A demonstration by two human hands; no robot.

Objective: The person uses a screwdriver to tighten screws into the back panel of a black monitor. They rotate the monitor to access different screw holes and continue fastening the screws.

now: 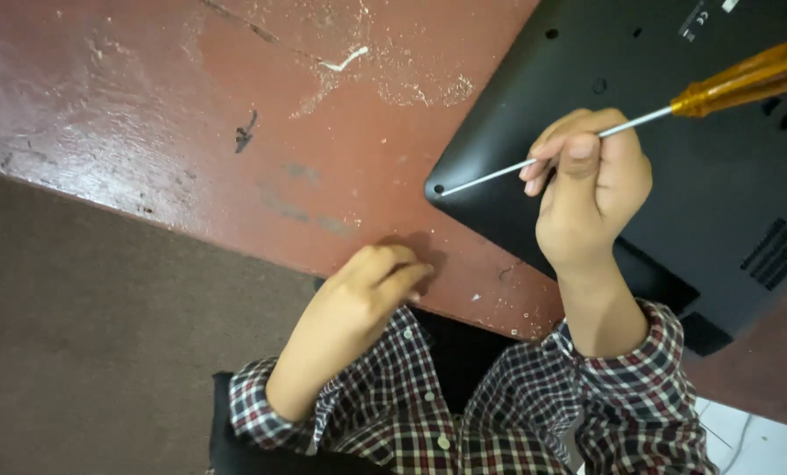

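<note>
Right hand (591, 189): fingers clamped on the thin metal shaft of a screwdriver (587, 138), amber handle out toward the upper right. Shaft tip sits at a screw hole in the corner of a black laptop (675, 70), lying underside up near the worktop (191, 114) front edge. Left hand (367, 295): fingers pinched together, tips on the worktop edge, just beside that corner; whether they hold anything, cannot tell. Worktop red, scuffed, paint flaking. Checked sleeves (622, 396) below.
</note>
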